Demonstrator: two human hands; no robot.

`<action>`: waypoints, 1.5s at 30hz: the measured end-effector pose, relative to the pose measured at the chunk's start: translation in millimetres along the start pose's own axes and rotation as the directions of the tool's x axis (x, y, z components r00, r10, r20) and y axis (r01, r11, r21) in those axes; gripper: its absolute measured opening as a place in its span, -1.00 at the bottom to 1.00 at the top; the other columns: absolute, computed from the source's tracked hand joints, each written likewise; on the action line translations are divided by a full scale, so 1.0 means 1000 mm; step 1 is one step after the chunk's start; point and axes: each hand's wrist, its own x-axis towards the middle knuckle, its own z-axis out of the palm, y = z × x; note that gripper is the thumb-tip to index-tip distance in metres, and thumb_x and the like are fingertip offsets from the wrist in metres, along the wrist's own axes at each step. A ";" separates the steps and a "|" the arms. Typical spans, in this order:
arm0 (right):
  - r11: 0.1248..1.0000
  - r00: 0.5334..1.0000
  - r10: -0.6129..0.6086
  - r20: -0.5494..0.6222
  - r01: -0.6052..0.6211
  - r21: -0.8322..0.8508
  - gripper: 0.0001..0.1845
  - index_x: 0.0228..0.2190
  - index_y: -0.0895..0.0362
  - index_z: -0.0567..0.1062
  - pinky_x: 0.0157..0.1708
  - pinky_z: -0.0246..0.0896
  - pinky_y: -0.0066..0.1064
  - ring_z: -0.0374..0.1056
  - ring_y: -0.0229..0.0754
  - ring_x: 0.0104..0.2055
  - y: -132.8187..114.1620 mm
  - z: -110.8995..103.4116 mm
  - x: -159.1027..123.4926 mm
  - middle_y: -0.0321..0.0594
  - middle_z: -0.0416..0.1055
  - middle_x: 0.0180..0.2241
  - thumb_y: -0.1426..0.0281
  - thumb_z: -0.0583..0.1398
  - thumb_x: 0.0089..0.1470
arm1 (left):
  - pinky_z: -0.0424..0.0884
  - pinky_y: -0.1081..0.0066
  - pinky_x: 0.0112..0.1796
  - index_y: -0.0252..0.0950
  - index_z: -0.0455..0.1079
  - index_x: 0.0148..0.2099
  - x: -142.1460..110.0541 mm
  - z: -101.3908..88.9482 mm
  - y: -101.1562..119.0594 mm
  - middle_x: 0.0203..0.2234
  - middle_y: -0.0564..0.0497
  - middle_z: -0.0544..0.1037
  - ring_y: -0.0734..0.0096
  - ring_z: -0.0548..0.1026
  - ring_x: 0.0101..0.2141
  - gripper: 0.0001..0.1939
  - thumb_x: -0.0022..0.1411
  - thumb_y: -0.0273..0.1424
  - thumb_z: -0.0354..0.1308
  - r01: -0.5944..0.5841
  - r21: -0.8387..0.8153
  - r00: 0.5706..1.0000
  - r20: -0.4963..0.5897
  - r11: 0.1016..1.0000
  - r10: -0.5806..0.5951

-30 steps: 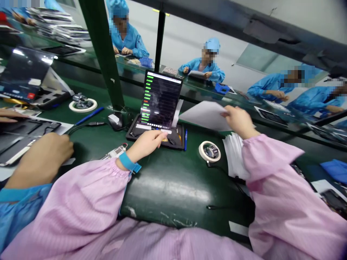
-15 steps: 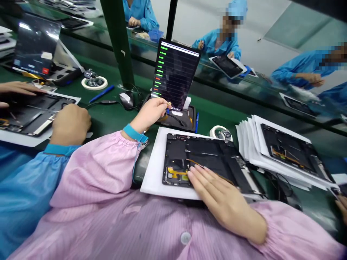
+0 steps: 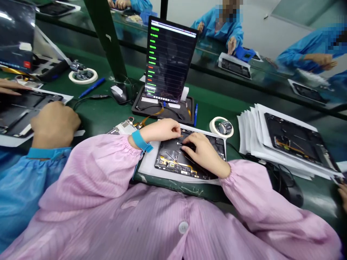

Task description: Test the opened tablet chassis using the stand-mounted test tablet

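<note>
An opened tablet housing (image 3: 168, 153), black inside with orange ribbon cables, lies on white foam sheeting (image 3: 146, 164) in front of me. Over its upper left part, my left hand (image 3: 165, 129) is closed, thumb and fingertips pressed together. What is between them, if anything, is too small to make out. My right hand (image 3: 202, 151) rests on the middle of the housing. Its thumb and forefinger are curved but apart, with their tips near those of the left hand. Just beyond stands a lit tablet screen (image 3: 170, 61) showing green and red text lines, propped in a black tray (image 3: 138, 104).
A circuit board (image 3: 124, 127) lies left of the foam. Behind the housing are a tape roll (image 3: 214, 126) and a blue pen (image 3: 195, 115). Stacked foam sheets (image 3: 245, 133) bear another housing (image 3: 292, 137) at right. A co-worker's hand (image 3: 55, 122) is close by on my left.
My left hand has come from the screen's tray down to the housing. My right hand has shifted up and curled from lying flat. The housing has turned and now sits straighter before me.
</note>
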 end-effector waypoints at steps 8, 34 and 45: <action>0.975 0.997 0.075 -0.011 -0.071 0.210 -0.90 -0.43 0.10 0.43 -0.15 0.06 -0.27 0.26 -0.10 -0.21 0.014 0.021 0.013 -0.28 0.37 -0.35 0.45 0.28 0.03 | 0.23 0.53 -0.46 -0.37 0.51 -0.35 0.004 0.006 0.002 -0.50 0.04 0.55 0.51 0.41 -0.50 -0.81 0.03 -0.47 0.07 0.023 0.144 0.996 0.081 0.989 -0.035; 0.967 0.996 0.086 -0.020 -0.078 0.244 -0.92 -0.43 0.09 0.39 -0.17 0.00 -0.29 0.25 -0.11 -0.21 0.012 0.021 0.011 -0.30 0.36 -0.35 0.43 0.22 0.07 | 0.25 0.52 -0.43 -0.35 0.53 -0.33 0.001 0.006 0.004 -0.47 0.04 0.57 0.49 0.43 -0.47 -0.78 -0.01 -0.47 0.07 -0.022 0.156 0.986 0.164 0.988 -0.004; 0.964 0.993 0.114 -0.015 -0.107 0.242 -0.92 -0.45 0.09 0.38 -0.19 0.00 -0.29 0.26 -0.10 -0.21 0.009 0.019 0.013 -0.29 0.37 -0.36 0.46 0.21 0.03 | 0.21 0.51 -0.46 -0.36 0.50 -0.37 0.001 0.007 0.003 -0.50 0.03 0.55 0.48 0.41 -0.48 -0.81 0.03 -0.36 0.13 -0.040 0.170 0.989 0.149 0.985 0.014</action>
